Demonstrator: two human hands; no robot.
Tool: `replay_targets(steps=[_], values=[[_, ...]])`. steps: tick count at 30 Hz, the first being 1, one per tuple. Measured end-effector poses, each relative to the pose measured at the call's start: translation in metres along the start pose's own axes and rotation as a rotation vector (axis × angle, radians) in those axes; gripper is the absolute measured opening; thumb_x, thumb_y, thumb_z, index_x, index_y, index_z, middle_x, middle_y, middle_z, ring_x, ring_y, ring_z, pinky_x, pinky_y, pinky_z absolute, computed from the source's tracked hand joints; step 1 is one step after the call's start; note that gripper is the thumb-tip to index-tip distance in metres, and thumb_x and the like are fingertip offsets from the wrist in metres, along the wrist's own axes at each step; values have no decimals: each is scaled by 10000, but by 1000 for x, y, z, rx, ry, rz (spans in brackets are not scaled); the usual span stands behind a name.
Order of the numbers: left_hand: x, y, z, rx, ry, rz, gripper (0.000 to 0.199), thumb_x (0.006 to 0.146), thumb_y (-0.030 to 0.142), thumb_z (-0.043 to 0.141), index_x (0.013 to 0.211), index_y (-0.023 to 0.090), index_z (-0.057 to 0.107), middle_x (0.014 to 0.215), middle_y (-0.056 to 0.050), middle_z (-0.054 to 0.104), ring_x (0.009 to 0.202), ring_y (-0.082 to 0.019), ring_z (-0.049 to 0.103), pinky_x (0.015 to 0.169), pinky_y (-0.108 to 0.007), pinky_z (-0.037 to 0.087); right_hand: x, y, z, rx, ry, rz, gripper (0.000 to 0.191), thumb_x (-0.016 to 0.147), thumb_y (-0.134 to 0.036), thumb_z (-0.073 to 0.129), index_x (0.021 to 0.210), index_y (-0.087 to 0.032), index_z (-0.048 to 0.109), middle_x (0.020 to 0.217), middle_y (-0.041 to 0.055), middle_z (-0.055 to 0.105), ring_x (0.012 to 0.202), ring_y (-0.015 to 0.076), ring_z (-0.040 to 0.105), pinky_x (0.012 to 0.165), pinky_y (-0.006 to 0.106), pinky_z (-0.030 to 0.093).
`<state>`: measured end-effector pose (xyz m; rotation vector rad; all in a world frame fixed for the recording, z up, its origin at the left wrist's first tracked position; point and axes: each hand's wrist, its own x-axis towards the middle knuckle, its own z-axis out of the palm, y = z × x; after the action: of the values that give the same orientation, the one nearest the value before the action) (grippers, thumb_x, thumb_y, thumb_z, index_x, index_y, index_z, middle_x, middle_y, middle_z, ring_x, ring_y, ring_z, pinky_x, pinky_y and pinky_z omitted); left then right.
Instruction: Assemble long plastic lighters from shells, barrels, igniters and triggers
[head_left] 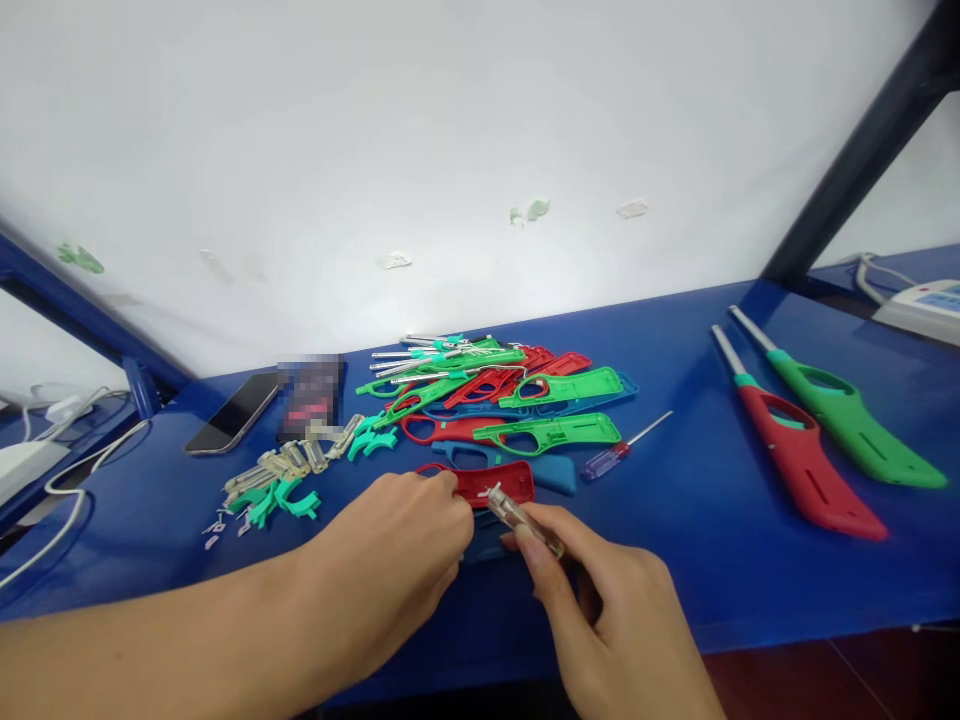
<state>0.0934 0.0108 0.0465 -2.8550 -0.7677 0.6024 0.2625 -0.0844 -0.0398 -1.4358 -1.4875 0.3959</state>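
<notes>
Between thumb and fingers, my right hand [600,590] holds a small clear fuel cartridge [517,518] with a white piece at its upper end. My left hand [405,550] is closed beside that end, over a red casing half [491,483]; whatever its fingers grip is hidden. Behind the hands lies a pile of lighter parts, with green casing halves [562,431], red and blue ones, and metal rods. Left of them are several clear cartridges [292,458] and teal triggers [274,502]. A screwdriver [607,460] rests right of the pile.
Two whole lighters, one red [806,460] and one green [855,420], lie at the right of the blue table [697,560]. A phone [234,412] and a dark, partly blurred item [311,395] lie at the back left. White cables [71,530] run along the left side.
</notes>
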Motion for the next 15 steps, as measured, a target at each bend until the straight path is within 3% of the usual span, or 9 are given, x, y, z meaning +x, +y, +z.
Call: replay_targets(steps=[3, 5, 9, 12, 15], values=[[-6, 0, 1, -9, 10, -5, 178, 774, 7, 724, 873, 144, 780, 964, -143, 796, 907, -342, 766, 695, -384, 578, -2, 0, 0, -35, -42, -18, 265, 1104, -327, 517, 1173, -276, 768, 891, 3, 845, 741, 175, 820, 639, 227, 602], [-9, -3, 2, -42, 31, -31, 212, 770, 6, 713, 917, 141, 784, 1000, -144, 797, 927, -341, 762, 735, -394, 593, -3, -1, -1, -51, -24, -12, 265, 1102, -345, 526, 1176, -277, 771, 883, 4, 846, 674, 164, 794, 559, 216, 561], [-16, -14, 8, -168, 134, -186, 232, 950, 79, 533, 972, 158, 751, 985, -132, 776, 892, -310, 750, 737, -394, 570, -4, -3, -1, -15, 22, 18, 276, 1091, -390, 549, 1148, -270, 791, 790, -10, 834, 391, 112, 581, 388, 224, 410], [-23, -21, 16, -314, 238, -323, 291, 1042, 193, 410, 942, 195, 684, 914, -84, 750, 805, -257, 725, 706, -360, 532, -4, -4, 0, -4, 38, 11, 291, 1095, -411, 549, 1156, -272, 798, 755, -21, 817, 386, 108, 558, 400, 226, 421], [-31, -23, 27, -479, 300, -388, 297, 1073, 289, 417, 926, 233, 669, 858, -24, 745, 753, -199, 702, 667, -296, 503, -5, -3, 1, -19, 46, 18, 294, 1097, -430, 555, 1161, -284, 802, 762, -31, 817, 390, 101, 558, 392, 223, 419]])
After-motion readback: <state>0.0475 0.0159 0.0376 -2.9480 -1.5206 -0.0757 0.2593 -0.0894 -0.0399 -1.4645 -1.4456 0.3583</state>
